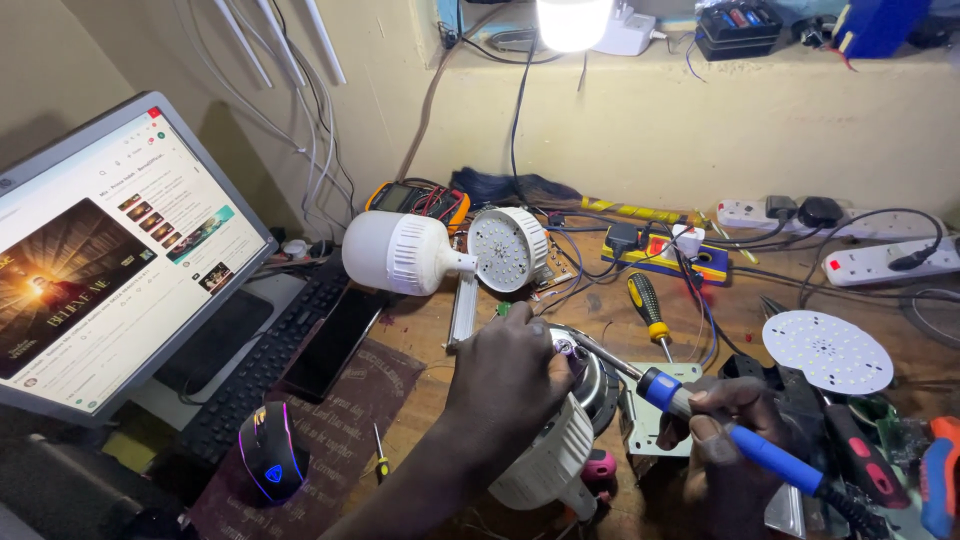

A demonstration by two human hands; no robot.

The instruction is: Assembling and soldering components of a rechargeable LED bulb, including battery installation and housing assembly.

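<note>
My left hand (508,385) grips the top of a large white lamp housing (550,450) standing on the wooden bench. In my right hand (722,430) is a blue-handled soldering iron (745,445). Its metal tip (590,348) reaches the small part at the top of the housing, beside my left fingers. A small steel stand (655,410) sits between my two hands.
Another white lamp body (400,252) and its round LED head (507,248) lie behind. A round LED board (828,351), a yellow-black screwdriver (648,308), a multimeter (418,200), power strips (870,262), pliers (938,475), a keyboard (265,365), a lit mouse (272,450) and a monitor (110,260) surround me.
</note>
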